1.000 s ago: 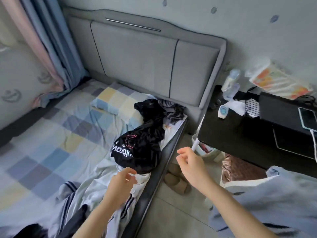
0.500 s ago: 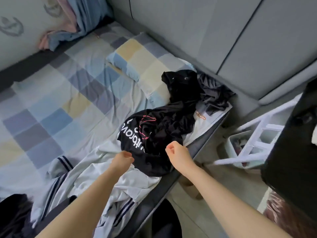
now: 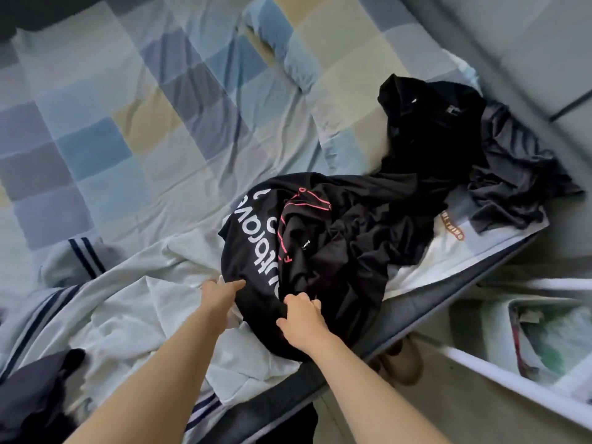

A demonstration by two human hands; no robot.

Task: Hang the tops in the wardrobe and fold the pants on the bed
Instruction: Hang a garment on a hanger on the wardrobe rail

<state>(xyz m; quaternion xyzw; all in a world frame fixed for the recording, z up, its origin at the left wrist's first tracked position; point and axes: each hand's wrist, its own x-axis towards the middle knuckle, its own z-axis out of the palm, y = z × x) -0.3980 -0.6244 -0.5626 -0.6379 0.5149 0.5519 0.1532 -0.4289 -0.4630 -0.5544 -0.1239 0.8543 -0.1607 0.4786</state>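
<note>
Fingers of both hands, left point(image 3: 221, 291) and right point(image 3: 302, 318), gripping black top point(image 3: 320, 238), lettering running bed-lengthwise.

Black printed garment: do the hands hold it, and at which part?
Both hands, left and right, grip the black printed garment at its near edge.

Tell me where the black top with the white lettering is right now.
In the head view, the black top with white lettering lies bunched near the bed's right edge, partly over a white garment, with both hands at its near hem.
</note>
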